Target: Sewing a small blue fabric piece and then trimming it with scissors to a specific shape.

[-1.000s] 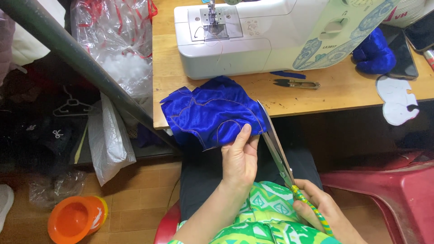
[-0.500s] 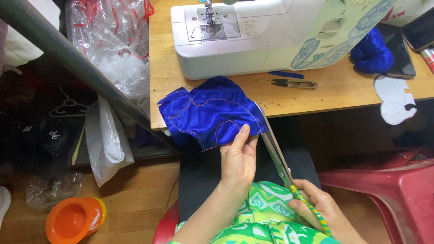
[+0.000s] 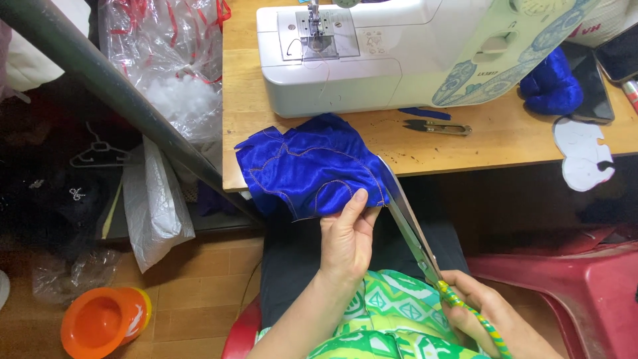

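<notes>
Two hands busy: left hand (image 3: 347,240) pinches blue cloth (image 3: 309,166) hanging off table (image 3: 505,143) edge; right hand (image 3: 488,319) grips scissors (image 3: 413,229), blades at cloth's rt edge. Trimming step, prob.; next cut needs cloth taut.

Shiny blue stitched fabric (image 3: 309,166) droops off the table edge, long scissors (image 3: 415,229) at its right edge.
</notes>
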